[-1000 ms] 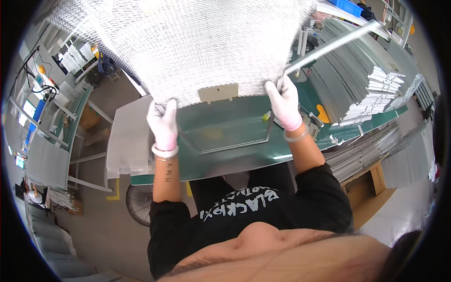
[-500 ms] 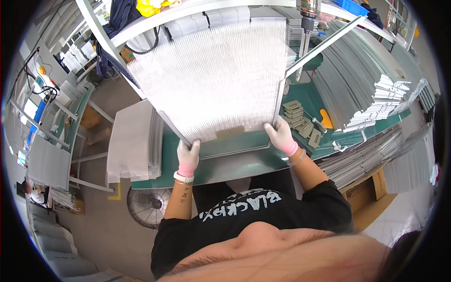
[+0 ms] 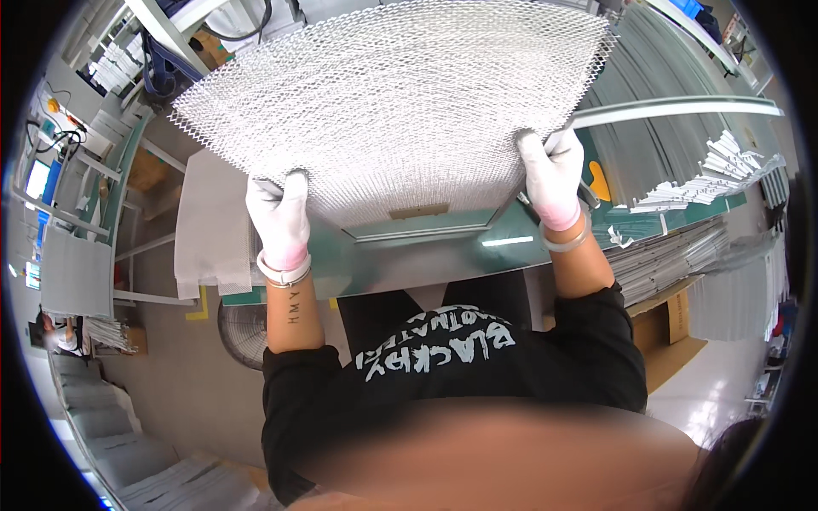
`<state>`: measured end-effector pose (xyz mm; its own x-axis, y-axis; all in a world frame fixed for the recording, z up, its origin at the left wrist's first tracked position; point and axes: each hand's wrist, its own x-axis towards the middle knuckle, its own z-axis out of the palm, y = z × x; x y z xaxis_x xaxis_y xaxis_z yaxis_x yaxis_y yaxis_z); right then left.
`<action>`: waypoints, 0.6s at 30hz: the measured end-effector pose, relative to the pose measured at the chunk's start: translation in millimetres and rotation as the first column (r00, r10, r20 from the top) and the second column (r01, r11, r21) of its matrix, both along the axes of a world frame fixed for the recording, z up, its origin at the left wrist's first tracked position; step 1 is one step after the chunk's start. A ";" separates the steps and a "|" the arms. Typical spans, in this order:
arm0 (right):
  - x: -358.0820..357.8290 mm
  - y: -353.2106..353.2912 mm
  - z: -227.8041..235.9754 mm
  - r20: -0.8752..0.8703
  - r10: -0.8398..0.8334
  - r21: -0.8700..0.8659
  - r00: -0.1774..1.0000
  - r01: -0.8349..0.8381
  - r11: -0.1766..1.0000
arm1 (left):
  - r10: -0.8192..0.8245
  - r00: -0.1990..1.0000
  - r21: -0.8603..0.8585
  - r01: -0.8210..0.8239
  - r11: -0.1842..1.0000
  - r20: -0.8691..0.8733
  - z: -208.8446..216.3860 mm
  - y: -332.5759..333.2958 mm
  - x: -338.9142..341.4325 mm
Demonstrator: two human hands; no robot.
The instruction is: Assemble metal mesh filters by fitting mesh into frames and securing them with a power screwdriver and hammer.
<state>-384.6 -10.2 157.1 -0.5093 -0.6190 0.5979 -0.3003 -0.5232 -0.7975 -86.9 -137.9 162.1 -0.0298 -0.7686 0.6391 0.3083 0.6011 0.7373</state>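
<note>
A large sheet of silvery expanded-metal mesh [image 3: 409, 94] is held raised and tilted over the green-topped table. My gloved left hand [image 3: 279, 217] is closed on its near left part, thumb on top. With thumb on top as well, my gloved right hand [image 3: 552, 179] grips the near right part. A pale metal strip [image 3: 682, 108] juts out rightward from beside my right fingers; whether that hand also holds it I cannot tell. Below the mesh, between my hands, a thin frame edge [image 3: 426, 233] and a small tan patch [image 3: 418, 210] show. The fingers beneath the sheet are hidden.
Mesh sheets [image 3: 213, 230] are stacked left of the table. At the right stands a big stack of grey panels [image 3: 648, 128], with a yellow-orange piece [image 3: 599, 181] near it. An open cardboard box [image 3: 673, 341] is low at the right, and a floor fan [image 3: 241, 332] at the left.
The mesh sheet has come up closer, covering more of the view. My hands have moved apart and upward. The pale strip has swung to nearly level, and the hanging tool is out of sight.
</note>
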 end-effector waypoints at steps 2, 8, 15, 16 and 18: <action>6.4 -0.8 11.0 0.102 0.119 0.004 0.988 -0.120 0.993 | -0.091 0.994 0.007 0.091 0.996 0.058 -6.4 -0.3 4.4; 8.4 3.6 -47.6 -0.014 0.093 0.116 0.996 -0.091 0.989 | -0.095 0.987 0.082 0.085 0.993 0.127 -69.6 -3.6 9.5; 8.7 12.2 -55.8 -0.063 0.044 0.355 0.997 -0.019 0.935 | -0.181 0.974 0.249 0.143 0.958 0.137 -86.5 -4.9 11.3; 10.9 5.1 -69.2 -0.033 0.109 0.213 0.994 -0.099 0.972 | -0.207 0.969 0.272 0.165 0.948 0.136 -90.8 -5.7 11.9; 13.8 10.0 -80.0 0.009 0.099 0.192 0.995 -0.099 0.976 | -0.185 0.982 0.265 0.167 0.950 0.045 -94.3 8.3 9.0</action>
<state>-370.8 -0.1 77.1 -0.4395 -0.7698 0.4628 -0.2548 -0.3872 -0.8861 -77.9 -129.6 67.9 -0.2161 -0.8860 0.4103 0.3356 0.3272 0.8833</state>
